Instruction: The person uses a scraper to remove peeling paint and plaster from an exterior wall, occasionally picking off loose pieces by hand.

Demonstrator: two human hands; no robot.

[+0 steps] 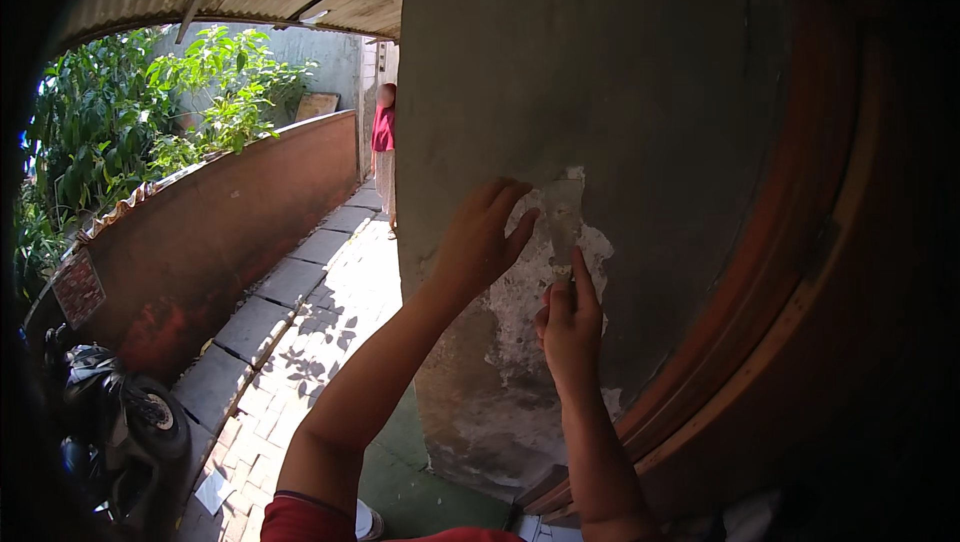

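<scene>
In my right hand [572,330] is a putty knife [564,227], its wide grey blade pointing up and lying against the wall [600,92]. The fingers wrap its handle, with the index finger stretched up along the blade. My left hand [482,237] is raised to the left of the blade, fingers apart and holding nothing; whether its fingertips touch the wall I cannot tell. Around and below the blade the grey paint is gone, and a rough whitish patch [520,317] shows.
To the right stands a brown wooden frame [745,317]. On the left, a paved path [325,317] runs beside a low reddish wall [240,202] with plants behind it. A motorcycle [130,422] stands at lower left. A person in red [384,132] is farther off. A white bucket [368,522] sits below me.
</scene>
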